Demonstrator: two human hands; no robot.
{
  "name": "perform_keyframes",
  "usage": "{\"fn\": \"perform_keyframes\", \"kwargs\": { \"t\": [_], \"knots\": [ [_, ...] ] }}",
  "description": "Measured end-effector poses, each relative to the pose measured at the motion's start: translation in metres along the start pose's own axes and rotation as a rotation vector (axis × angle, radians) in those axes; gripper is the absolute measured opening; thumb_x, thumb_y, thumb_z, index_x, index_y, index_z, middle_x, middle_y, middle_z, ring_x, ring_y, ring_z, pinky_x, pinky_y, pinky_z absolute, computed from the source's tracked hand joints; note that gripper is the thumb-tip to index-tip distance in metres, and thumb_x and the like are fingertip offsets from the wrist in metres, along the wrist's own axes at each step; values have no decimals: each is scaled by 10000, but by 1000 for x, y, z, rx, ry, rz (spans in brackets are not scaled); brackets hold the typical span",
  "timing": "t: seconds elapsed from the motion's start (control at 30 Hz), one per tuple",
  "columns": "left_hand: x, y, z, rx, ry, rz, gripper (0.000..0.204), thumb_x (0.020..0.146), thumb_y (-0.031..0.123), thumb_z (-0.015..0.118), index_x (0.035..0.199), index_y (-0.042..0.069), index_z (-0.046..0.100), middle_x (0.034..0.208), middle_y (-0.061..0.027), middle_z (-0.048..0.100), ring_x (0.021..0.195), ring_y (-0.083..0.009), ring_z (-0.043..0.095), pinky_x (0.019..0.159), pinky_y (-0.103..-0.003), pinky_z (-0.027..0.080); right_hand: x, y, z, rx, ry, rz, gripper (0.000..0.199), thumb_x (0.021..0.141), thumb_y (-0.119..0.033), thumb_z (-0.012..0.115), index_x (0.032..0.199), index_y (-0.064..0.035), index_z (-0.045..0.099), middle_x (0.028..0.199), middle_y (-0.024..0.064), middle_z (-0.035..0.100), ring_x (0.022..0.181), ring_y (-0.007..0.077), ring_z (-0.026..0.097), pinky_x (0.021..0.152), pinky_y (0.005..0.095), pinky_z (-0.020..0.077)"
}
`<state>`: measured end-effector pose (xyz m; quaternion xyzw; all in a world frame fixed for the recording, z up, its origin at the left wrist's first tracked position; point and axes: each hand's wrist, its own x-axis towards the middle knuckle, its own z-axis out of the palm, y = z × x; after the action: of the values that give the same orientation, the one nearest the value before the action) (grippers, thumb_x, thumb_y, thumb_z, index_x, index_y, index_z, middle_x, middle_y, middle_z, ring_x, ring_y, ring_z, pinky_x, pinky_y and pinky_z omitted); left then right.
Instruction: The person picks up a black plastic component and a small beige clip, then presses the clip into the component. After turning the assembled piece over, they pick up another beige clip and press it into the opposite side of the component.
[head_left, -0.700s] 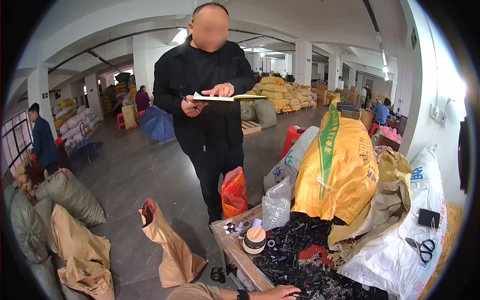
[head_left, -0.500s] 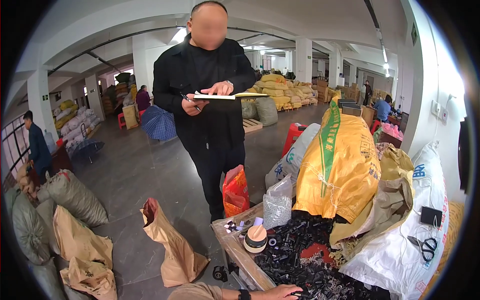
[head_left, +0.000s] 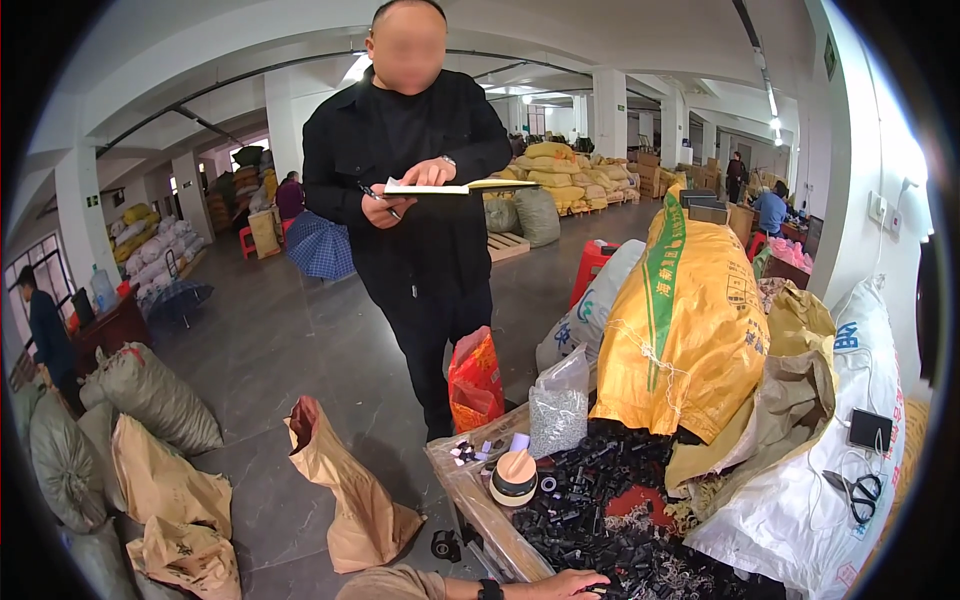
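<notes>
My left hand point(head_left: 568, 584), with a dark watch on its wrist, reaches in along the bottom edge to the near side of a pile of small black plastic parts point(head_left: 590, 500). Its fingers are bent together at the parts; their lower side is cut off, so what they hold cannot be made out. The parts lie on a wooden-edged table point(head_left: 465, 490) with small silvery metal pieces point(head_left: 640, 522) among them. Left of the pile stands a round jar with a pale lid point(head_left: 514, 480). My right hand is out of view.
A person point(head_left: 410, 190) in black stands across the table, holding an open notebook point(head_left: 450, 187) and pen. A clear bag of metal pieces point(head_left: 558, 405), a large yellow sack point(head_left: 680, 320) and a white sack with scissors point(head_left: 855, 495) border the pile. Paper sacks point(head_left: 350, 500) stand left.
The view has shifted slightly. At the far left, a person in dark clothing has moved further left. My left hand stays at the pile.
</notes>
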<state>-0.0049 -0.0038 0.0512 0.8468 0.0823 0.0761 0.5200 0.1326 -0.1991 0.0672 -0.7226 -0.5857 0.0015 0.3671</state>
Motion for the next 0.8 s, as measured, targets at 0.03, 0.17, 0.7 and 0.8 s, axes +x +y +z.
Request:
{"fn": "perform_keyframes", "kwargs": {
  "t": [0.03,0.17,0.7,0.8],
  "knots": [
    [0,0,0,-6,6,8,340,859,173,474,1144,-2,414,1060,-169,485,965,-269,527,750,-362,439,-1,1,0,-4,-10,9,110,773,-104,535,865,-59,576,785,162,529,634,319,504,563,396,404],
    [0,-2,1,-17,18,28,337,857,175,476,1138,-3,419,1050,-171,490,960,-270,530,742,-358,443,0,0,1,-26,3,-7,107,774,-108,535,861,-61,576,783,164,526,635,321,499,561,397,402],
    [1,-10,2,-61,-12,-14,354,866,190,461,1162,5,403,1091,-174,462,989,-273,513,749,-352,448,2,-3,-1,-26,-56,56,132,764,-129,548,876,-68,581,776,165,527,639,326,501,561,411,394],
    [0,-9,2,-56,-13,-15,355,866,191,460,1164,6,402,1093,-174,461,995,-274,509,759,-357,443,3,-4,-1,-36,-47,38,133,764,-127,549,879,-68,582,777,164,529,638,328,503,564,409,397]
  ]
}}
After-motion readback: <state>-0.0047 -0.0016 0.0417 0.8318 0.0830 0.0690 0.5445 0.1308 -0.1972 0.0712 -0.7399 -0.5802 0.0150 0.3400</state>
